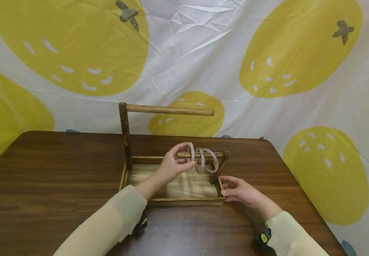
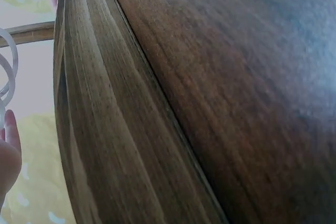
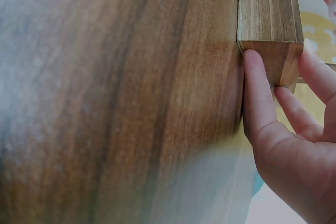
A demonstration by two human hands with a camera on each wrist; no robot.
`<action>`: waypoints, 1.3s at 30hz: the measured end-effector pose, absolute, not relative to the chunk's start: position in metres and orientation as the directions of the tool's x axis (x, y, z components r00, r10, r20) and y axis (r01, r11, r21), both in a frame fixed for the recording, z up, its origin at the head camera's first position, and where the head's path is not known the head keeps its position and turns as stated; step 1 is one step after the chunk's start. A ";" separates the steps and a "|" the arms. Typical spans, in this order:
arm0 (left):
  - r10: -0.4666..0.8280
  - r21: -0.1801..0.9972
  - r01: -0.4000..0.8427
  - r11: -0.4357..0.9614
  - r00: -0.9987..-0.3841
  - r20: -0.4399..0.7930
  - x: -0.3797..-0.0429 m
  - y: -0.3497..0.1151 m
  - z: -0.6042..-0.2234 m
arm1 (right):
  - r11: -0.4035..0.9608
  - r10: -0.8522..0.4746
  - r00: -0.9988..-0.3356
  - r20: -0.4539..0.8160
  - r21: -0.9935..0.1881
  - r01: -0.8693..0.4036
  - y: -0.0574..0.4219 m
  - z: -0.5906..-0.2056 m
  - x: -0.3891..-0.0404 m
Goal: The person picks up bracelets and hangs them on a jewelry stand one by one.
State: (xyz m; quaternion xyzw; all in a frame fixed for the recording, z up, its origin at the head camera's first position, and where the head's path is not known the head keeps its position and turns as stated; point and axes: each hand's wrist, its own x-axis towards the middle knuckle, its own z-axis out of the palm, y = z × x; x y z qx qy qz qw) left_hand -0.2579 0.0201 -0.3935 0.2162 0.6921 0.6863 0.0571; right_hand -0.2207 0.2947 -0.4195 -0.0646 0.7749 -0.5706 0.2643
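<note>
In the head view, my left hand (image 1: pixel 171 164) pinches a pale translucent bangle (image 1: pixel 192 152) between thumb and fingers. That bangle encircles the lower bar (image 1: pixel 181 155) of a wooden rack, near its free left end. Two more bangles (image 1: pixel 210 160) hang farther right on this bar, close to its post (image 1: pixel 221 167). My right hand (image 1: pixel 240 192) touches the right end of the rack's tray base (image 1: pixel 187 202). In the right wrist view its fairly straight fingers (image 3: pixel 257 85) rest against the wooden end wall (image 3: pixel 268 59). Part of the left hand (image 2: pixel 8 161) shows in the left wrist view.
A taller bar (image 1: pixel 171 110) extends rightward from the rack's left post (image 1: pixel 125 138), behind and above the hands. The rack stands on a dark brown wooden table (image 1: pixel 59 185). A white curtain with yellow fruit shapes (image 1: pixel 184 53) hangs behind the table.
</note>
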 end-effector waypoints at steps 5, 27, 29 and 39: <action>0.382 0.982 0.182 -0.057 -0.905 0.189 -0.257 0.022 -0.396 | 0.338 -0.407 -0.850 -0.335 -0.920 0.200 0.295 -0.419 -0.221; 0.449 0.988 0.130 -0.086 -0.880 0.155 -0.256 0.020 -0.397 | 0.329 -0.416 -0.849 -0.327 -0.924 0.195 0.292 -0.415 -0.220; 0.465 0.988 0.136 -0.075 -0.871 0.155 -0.256 0.019 -0.396 | 0.334 -0.411 -0.851 -0.328 -0.922 0.194 0.292 -0.416 -0.220; 0.445 0.988 0.150 0.023 -0.887 0.124 -0.256 0.005 -0.396 | 0.336 -0.415 -0.849 -0.328 -0.922 0.191 0.295 -0.420 -0.219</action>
